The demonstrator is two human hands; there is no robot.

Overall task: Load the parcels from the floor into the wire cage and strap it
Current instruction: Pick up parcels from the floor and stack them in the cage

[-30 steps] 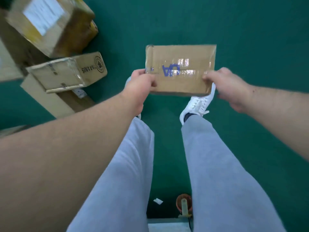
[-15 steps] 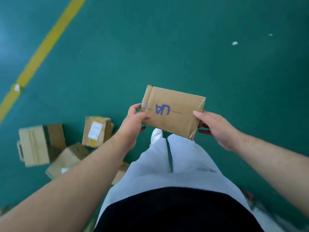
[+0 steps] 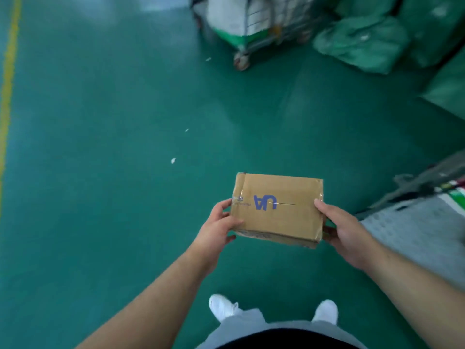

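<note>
The green floor point(image 3: 113, 172) is filling nearly the whole frame, and light is glaring off it at the upper left. A yellow line point(image 3: 8, 84) is running down the left edge. A few white scraps point(image 3: 173, 160) are lying apart from one another near the centre. At the top centre a blurred wire cage point(image 3: 254, 21) is standing on castors point(image 3: 241, 62). Just to its right, green sacks point(image 3: 359, 44) are slumping in a heap across the upper right corner. A grey perforated platform point(image 3: 415, 233) is reaching in from the right edge. Two white shoes point(image 3: 222, 307) are standing at the bottom centre.
</note>
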